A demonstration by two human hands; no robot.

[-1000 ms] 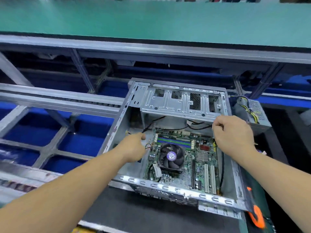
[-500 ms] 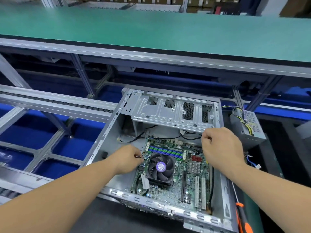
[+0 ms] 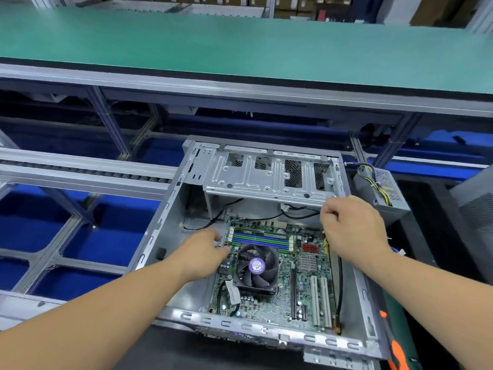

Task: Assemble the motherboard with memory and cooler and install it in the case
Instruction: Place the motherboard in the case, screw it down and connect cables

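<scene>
- The motherboard (image 3: 277, 273), with its cooler fan (image 3: 256, 268) and memory sticks (image 3: 260, 240) fitted, lies flat inside the open case (image 3: 165, 222), probably being nudged onto its mounts.
- Left hand (image 3: 202, 252): curled fingers touch the board's left edge; whether they pinch anything, I cannot tell.
- Right hand (image 3: 352, 231): fingers bunched narrow above the far right corner, their hold hidden.
- Beyond that hand, the drive cage (image 3: 266, 177); further right, a power supply (image 3: 381, 190).

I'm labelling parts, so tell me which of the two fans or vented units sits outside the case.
The power supply, the grey vented box with yellow wires beyond the case's right wall. The cooler fan sits on the motherboard inside.
</scene>
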